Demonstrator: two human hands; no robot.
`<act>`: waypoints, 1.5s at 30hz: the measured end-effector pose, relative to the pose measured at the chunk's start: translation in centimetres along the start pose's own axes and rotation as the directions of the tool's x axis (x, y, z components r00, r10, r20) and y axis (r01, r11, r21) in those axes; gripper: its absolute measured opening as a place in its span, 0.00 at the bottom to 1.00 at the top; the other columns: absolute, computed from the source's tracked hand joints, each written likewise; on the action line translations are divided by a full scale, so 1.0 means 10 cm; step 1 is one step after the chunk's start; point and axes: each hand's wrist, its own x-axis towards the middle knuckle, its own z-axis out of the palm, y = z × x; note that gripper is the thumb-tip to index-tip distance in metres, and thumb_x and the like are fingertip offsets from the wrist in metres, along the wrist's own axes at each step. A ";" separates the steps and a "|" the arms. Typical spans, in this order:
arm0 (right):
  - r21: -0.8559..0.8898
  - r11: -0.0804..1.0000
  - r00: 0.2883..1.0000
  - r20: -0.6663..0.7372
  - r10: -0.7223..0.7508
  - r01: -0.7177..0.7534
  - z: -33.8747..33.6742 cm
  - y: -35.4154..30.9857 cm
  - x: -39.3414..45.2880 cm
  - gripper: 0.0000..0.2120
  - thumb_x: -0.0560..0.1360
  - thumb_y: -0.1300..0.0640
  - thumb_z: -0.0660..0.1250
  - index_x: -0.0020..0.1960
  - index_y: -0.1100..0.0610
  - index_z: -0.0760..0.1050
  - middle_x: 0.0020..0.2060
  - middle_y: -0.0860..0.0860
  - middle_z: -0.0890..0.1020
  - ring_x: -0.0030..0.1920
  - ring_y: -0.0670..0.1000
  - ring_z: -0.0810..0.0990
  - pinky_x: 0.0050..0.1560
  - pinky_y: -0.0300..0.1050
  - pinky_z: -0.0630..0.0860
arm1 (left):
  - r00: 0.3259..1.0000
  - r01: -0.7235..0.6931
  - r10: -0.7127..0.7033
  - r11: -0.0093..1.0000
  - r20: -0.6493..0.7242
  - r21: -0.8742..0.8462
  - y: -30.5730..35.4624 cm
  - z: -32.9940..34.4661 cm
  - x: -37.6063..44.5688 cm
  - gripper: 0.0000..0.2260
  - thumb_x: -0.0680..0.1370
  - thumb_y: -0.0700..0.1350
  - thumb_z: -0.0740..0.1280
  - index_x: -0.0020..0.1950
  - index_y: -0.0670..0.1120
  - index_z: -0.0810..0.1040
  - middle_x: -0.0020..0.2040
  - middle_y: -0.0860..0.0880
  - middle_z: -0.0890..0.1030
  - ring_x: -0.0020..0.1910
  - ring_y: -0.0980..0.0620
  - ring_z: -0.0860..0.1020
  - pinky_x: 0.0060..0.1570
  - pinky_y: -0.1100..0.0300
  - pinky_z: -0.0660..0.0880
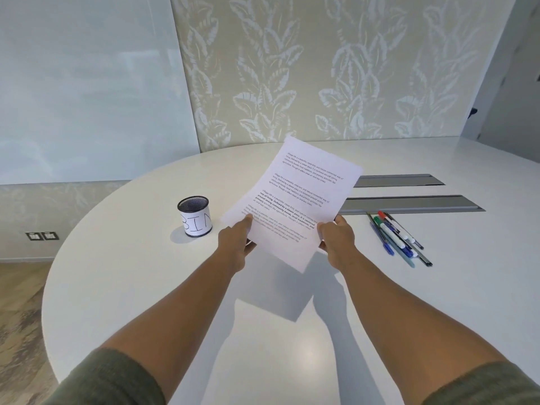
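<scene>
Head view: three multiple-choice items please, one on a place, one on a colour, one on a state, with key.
1. Where does the mesh cup stand relative to the printed sheet? A. left of it B. right of it C. beneath it
2. What colour is the table? A. black B. white C. red
3. How is the sheet? A. flat, untouched B. held up by both hands C. crumpled
Key: 1 A, the cup stands left of the sheet; 2 B, its top is plain white; 3 B, the left hand and right hand grip its near end, its shadow on the table.
</scene>
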 end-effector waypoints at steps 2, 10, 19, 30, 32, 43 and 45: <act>-0.027 1.000 1.000 -0.015 -0.005 0.004 -0.08 -0.02 0.02 0.17 0.69 0.68 0.57 0.47 0.51 0.78 0.43 0.47 0.84 0.39 0.51 0.79 0.39 0.45 0.79 | 1.000 -0.004 0.004 1.000 -0.009 0.009 0.03 0.00 0.02 0.16 0.76 0.48 0.74 0.59 0.43 0.77 0.54 0.47 0.84 0.46 0.51 0.83 0.36 0.60 0.79; -0.245 0.969 0.994 -0.090 -0.057 0.033 -0.41 -0.07 0.13 0.15 0.69 0.69 0.55 0.43 0.54 0.76 0.40 0.48 0.82 0.38 0.50 0.78 0.35 0.39 0.72 | 0.998 -0.032 0.018 0.959 0.052 0.281 0.00 0.10 0.08 0.10 0.70 0.52 0.72 0.45 0.47 0.81 0.46 0.49 0.84 0.43 0.47 0.80 0.46 0.57 0.74; -0.329 0.944 0.990 -0.125 -0.065 0.020 -0.78 -0.04 0.21 0.15 0.72 0.68 0.56 0.51 0.57 0.76 0.43 0.51 0.81 0.40 0.50 0.77 0.37 0.40 0.72 | 0.988 -0.042 -0.023 0.913 0.154 0.405 -0.24 0.29 0.13 0.06 0.69 0.45 0.71 0.43 0.45 0.84 0.41 0.47 0.83 0.38 0.46 0.78 0.45 0.56 0.74; -0.421 0.907 0.988 -0.150 -0.044 -0.023 -1.14 0.04 0.24 0.20 0.72 0.68 0.55 0.57 0.57 0.77 0.49 0.55 0.83 0.44 0.52 0.78 0.42 0.43 0.74 | 0.915 -0.361 0.346 0.471 0.207 0.805 -0.54 0.33 0.49 0.08 0.76 0.47 0.68 0.53 0.55 0.83 0.51 0.57 0.84 0.50 0.53 0.81 0.48 0.60 0.74; -0.421 0.906 0.987 -0.157 -0.031 -0.039 -1.19 0.07 0.26 0.20 0.72 0.68 0.55 0.58 0.56 0.77 0.50 0.54 0.84 0.46 0.53 0.79 0.46 0.45 0.75 | 0.887 -0.407 0.381 0.379 0.261 0.831 -0.54 0.35 0.57 0.10 0.77 0.46 0.67 0.56 0.55 0.82 0.55 0.56 0.82 0.56 0.53 0.79 0.51 0.59 0.73; -0.422 0.904 0.983 -0.185 -0.003 -0.076 -1.22 0.13 0.31 0.19 0.71 0.68 0.54 0.54 0.54 0.77 0.45 0.51 0.83 0.41 0.48 0.78 0.37 0.41 0.71 | 0.793 -0.521 0.335 -0.063 0.509 0.851 -0.54 0.65 0.91 0.22 0.79 0.41 0.61 0.74 0.52 0.70 0.73 0.53 0.72 0.72 0.49 0.67 0.64 0.52 0.68; -0.422 0.903 0.983 -0.182 0.001 -0.079 -1.22 0.15 0.33 0.18 0.71 0.68 0.54 0.53 0.54 0.76 0.43 0.51 0.82 0.40 0.48 0.77 0.35 0.40 0.70 | 0.819 -0.496 0.263 -0.123 0.510 0.860 -0.53 0.70 0.97 0.23 0.79 0.41 0.59 0.75 0.51 0.67 0.73 0.51 0.71 0.72 0.47 0.67 0.65 0.51 0.67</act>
